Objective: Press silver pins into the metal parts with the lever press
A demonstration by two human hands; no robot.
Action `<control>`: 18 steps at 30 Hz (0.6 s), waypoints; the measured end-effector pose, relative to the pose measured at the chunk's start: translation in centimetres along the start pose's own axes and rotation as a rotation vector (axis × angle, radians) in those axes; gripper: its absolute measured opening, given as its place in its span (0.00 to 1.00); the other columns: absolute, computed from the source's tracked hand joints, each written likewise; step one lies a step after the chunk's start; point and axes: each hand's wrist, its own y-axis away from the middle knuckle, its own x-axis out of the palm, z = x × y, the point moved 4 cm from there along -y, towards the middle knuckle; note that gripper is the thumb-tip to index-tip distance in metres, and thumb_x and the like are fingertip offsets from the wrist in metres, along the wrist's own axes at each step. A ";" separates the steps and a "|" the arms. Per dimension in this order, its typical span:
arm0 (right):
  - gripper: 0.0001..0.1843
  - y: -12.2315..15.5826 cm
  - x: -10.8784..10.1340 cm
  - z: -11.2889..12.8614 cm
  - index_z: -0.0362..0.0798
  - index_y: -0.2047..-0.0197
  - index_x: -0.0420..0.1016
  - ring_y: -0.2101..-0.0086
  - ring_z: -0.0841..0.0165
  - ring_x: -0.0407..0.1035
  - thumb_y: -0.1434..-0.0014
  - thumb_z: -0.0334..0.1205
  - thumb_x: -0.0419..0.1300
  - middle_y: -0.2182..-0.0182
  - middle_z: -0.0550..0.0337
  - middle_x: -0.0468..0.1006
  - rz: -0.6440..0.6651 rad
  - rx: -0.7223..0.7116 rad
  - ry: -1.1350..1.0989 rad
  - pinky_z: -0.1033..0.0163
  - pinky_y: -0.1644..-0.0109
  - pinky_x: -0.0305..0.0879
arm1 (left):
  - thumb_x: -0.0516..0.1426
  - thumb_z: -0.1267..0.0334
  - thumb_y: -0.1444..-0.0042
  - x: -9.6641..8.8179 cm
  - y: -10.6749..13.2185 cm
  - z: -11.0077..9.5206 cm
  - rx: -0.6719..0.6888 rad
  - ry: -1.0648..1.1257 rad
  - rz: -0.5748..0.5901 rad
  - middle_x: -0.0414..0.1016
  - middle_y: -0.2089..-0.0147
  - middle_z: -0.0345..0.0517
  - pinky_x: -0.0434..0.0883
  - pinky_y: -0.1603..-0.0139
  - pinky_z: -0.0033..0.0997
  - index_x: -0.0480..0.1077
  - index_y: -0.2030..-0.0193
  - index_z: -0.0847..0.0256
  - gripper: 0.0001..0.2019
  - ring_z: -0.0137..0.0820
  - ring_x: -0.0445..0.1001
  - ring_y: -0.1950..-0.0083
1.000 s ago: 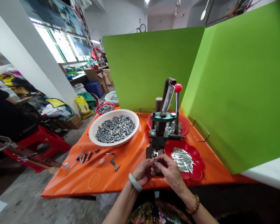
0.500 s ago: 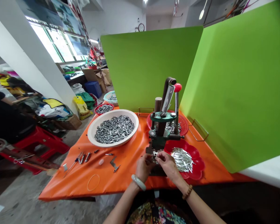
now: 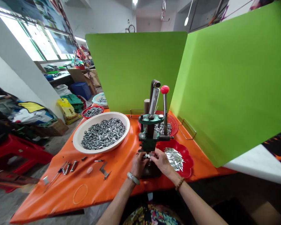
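A small green hand press [image 3: 152,131] with a coil spring and a red-knobbed lever [image 3: 165,90] stands on the orange table [image 3: 67,187]. My left hand [image 3: 138,163] and my right hand [image 3: 160,160] meet at the press's base, fingers pinched round a small metal piece [image 3: 147,155] there. A pale bangle circles my left wrist and a bead bracelet my right. Just right of my right hand lies a red flower-shaped dish [image 3: 187,164] of thin silver pins.
A white bowl [image 3: 84,144] full of grey metal parts sits at the left. A red basket [image 3: 173,120] of parts stands behind the press. Loose tools [image 3: 65,167], a bracket [image 3: 104,171] and a rubber band [image 3: 80,194] lie front left. Green screens [image 3: 224,90] wall the back and right.
Both hands have moved forward from the table's near edge up to the press's base, still pinched together. The view has shifted, so the press sits further left.
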 end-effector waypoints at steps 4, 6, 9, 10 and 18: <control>0.10 -0.6 -3.8 -2.6 0.44 0.67 0.69 0.70 0.73 0.63 0.44 0.32 0.47 0.69 0.57 0.69 0.111 -0.002 0.393 0.69 0.65 0.56 | 0.57 0.64 0.57 -0.1 0.1 -0.2 -0.046 0.021 0.018 0.69 0.67 0.43 0.64 0.59 0.29 0.69 0.63 0.58 0.12 0.29 0.67 0.64; 0.10 -0.8 -4.7 -3.9 0.44 0.67 0.70 0.71 0.72 0.62 0.46 0.30 0.47 0.70 0.56 0.68 0.170 0.001 0.522 0.68 0.67 0.53 | 0.56 0.64 0.57 -0.1 0.1 -0.3 -0.056 0.012 0.021 0.69 0.67 0.43 0.64 0.59 0.29 0.69 0.63 0.59 0.11 0.29 0.67 0.64; 0.11 -0.8 -4.4 -5.1 0.44 0.69 0.70 0.72 0.72 0.62 0.48 0.27 0.48 0.68 0.55 0.68 0.246 -0.050 0.570 0.67 0.68 0.53 | 0.56 0.63 0.57 -0.2 0.1 -0.3 -0.048 -0.004 0.015 0.69 0.66 0.44 0.64 0.59 0.30 0.68 0.63 0.59 0.12 0.29 0.67 0.64; 0.11 -0.7 -4.0 -5.3 0.44 0.68 0.70 0.71 0.71 0.62 0.48 0.26 0.47 0.68 0.54 0.68 0.268 -0.069 0.587 0.67 0.67 0.53 | 0.56 0.63 0.57 -0.2 0.1 -0.2 -0.043 -0.004 0.015 0.70 0.65 0.45 0.64 0.59 0.30 0.68 0.63 0.59 0.12 0.29 0.67 0.64; 0.20 0.6 -2.8 -5.6 0.42 0.57 0.67 0.58 0.65 0.62 0.53 0.21 0.47 0.58 0.50 0.68 0.327 -0.151 0.636 0.63 0.55 0.56 | 0.54 0.61 0.55 0.2 0.0 0.6 -0.049 -0.018 0.036 0.70 0.63 0.45 0.64 0.57 0.32 0.67 0.61 0.58 0.13 0.31 0.68 0.62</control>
